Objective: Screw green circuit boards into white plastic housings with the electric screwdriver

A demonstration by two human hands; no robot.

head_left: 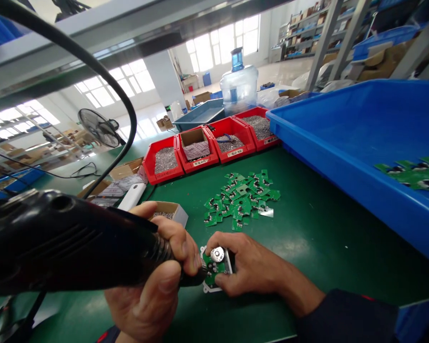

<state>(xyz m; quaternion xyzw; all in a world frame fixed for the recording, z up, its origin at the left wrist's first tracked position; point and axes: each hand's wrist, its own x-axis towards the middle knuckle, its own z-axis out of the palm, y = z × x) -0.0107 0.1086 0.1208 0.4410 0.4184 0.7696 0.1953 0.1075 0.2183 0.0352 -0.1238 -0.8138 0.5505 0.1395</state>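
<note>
My left hand (153,281) is wrapped round the front of a black electric screwdriver (64,243), which lies nearly level and points right. Its tip reaches a small green circuit board (211,278) seated in a white plastic housing (210,289). A round silver metal part (217,254) sits on the board. From the right, my right hand (253,264) grips the housing, fingers at its far edge and thumb at its near side. The exact contact between bit and screw is hidden. Just beyond lies a loose pile of green circuit boards (241,195) on the green bench top (300,238).
Red bins (232,155) of small metal parts stand in a row behind the boards. A large blue tray (307,138) with more boards fills the right. A small carton (178,216) sits beyond my left hand. A black cable (130,109) arches overhead at left.
</note>
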